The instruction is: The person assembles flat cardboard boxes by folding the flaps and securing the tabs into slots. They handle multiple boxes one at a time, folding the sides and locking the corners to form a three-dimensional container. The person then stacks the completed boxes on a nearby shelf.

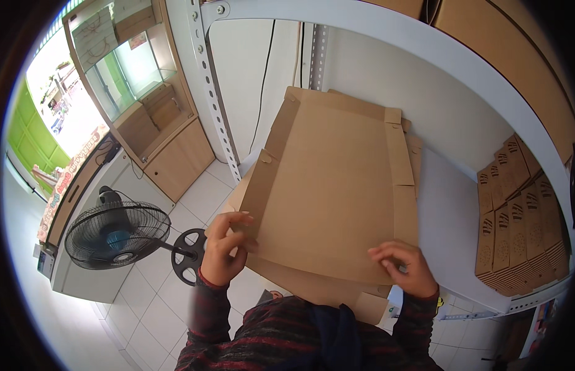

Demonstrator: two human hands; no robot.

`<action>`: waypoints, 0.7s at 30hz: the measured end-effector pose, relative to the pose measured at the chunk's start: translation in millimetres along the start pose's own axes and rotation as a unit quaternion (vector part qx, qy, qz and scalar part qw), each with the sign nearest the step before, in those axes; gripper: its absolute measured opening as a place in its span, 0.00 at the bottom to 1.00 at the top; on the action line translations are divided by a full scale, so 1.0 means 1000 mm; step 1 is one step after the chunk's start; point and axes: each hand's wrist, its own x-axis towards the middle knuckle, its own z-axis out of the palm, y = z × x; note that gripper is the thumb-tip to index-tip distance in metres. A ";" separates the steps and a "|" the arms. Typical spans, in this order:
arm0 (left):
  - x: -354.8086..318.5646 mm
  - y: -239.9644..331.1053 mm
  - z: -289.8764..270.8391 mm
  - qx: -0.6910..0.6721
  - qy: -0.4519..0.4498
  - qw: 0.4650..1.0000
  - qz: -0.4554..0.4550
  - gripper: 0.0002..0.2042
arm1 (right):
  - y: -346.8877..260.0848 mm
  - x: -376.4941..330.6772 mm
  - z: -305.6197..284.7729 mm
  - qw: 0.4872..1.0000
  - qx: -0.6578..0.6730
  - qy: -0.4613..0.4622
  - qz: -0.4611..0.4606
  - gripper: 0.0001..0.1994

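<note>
A large brown cardboard box blank (pixel 334 185) lies in front of me, its creased flaps along the left and right sides, with more cardboard under it. My left hand (pixel 227 244) is at its near left edge, fingers curled around the side flap (pixel 266 170). Over the near right corner hovers my right hand (pixel 405 266), its fingers loosely bent and the thumb apart from them. Nothing shows between those fingers. Slots and small tabs mark the right side flap (pixel 400 148).
White metal shelving (pixel 448 204) carries the cardboard. Stacked folded brown boxes (pixel 522 216) with dark prints stand on the right. Overhead is a shelf beam (pixel 386 25) with large cartons above. A black fan (pixel 117 235) and a wooden display cabinet (pixel 182 148) are left.
</note>
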 end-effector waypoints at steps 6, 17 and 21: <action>-0.022 -0.007 0.005 0.013 0.140 0.974 -0.180 0.31 | 0.045 0.047 -0.065 0.985 -0.093 0.134 0.055 0.17; -0.046 0.039 0.042 -0.366 0.075 0.869 -0.324 0.31 | 0.184 0.217 -0.116 0.947 -0.070 0.166 0.264 0.23; -0.040 0.035 0.051 -0.255 0.039 0.931 -0.258 0.34 | 0.166 0.220 -0.119 0.955 -0.148 0.162 0.199 0.18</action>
